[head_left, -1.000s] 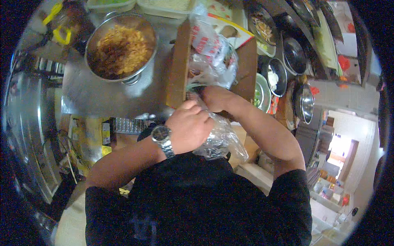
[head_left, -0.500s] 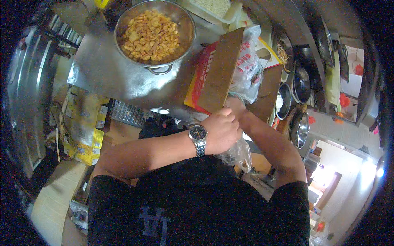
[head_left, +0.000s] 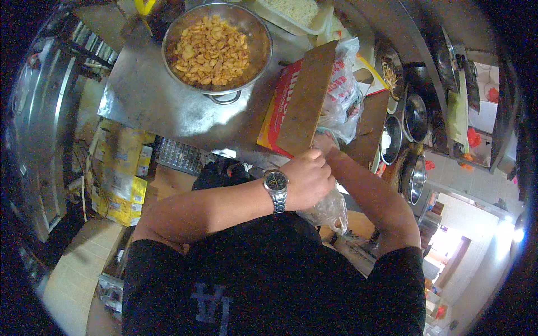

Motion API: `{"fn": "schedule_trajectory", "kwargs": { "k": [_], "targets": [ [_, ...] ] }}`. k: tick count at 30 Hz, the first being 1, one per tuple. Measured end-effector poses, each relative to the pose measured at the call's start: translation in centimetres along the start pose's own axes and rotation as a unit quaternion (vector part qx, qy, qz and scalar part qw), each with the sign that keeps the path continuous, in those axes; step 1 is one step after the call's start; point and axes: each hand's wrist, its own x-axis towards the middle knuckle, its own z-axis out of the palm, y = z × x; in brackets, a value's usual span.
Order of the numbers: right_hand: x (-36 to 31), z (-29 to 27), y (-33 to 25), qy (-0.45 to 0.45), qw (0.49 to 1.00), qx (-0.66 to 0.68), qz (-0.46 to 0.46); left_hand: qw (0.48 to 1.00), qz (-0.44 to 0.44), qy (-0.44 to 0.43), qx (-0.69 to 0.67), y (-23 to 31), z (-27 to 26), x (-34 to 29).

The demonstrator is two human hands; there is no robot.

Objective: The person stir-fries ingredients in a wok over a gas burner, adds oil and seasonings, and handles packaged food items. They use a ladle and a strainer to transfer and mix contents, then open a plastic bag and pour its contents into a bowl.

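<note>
My left hand (head_left: 307, 180), with a metal watch on its wrist, is closed around the gathered part of a clear plastic bag (head_left: 332, 213). The bag's loose end hangs below the fist. Just beyond it, my right hand (head_left: 326, 142) reaches to the near edge of an opened cardboard box (head_left: 305, 103) with a red and yellow side. Its fingers are mostly hidden by the box flap and my left hand. Crumpled plastic bags (head_left: 343, 95) with red print fill the box and touch the area of my right hand.
A steel bowl (head_left: 264, 61) of golden fried pieces stands on the metal table (head_left: 140, 95). Behind the box is a white tub (head_left: 322, 25) of pale grains. Dark pans (head_left: 416, 117) and a steel bowl (head_left: 417, 179) line the right. Yellow cartons (head_left: 120, 185) stand lower left.
The scene has shifted slightly to the right in the picture. Both hands keep nearly the same places, the left still on the clear bag.
</note>
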Motion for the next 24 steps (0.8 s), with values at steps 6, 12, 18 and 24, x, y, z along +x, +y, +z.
{"fn": "schedule_trajectory", "kwargs": {
  "k": [6, 12, 18, 24],
  "targets": [
    [2.1, 1.9, 0.8, -0.058, 0.995, 0.061, 0.056, 1.0, -0.002, 0.012, -0.013, 0.0, 0.1, 0.0],
    [2.6, 4.0, 1.9, 0.038, 0.995, 0.091, 0.032, 1.0, -0.006, 0.02, 0.001, 0.2, 0.2, 0.2],
    [2.6, 4.2, 2.3, 0.004, 0.994, 0.067, 0.082, 0.998, 0.006, 0.056, -0.012, 0.2, 0.4, 0.5],
    [3.1, 2.1, 1.7, 0.025, 0.992, 0.091, 0.084, 0.998, -0.007, 0.061, -0.01, 0.2, 0.3, 0.7]
  ]
}}
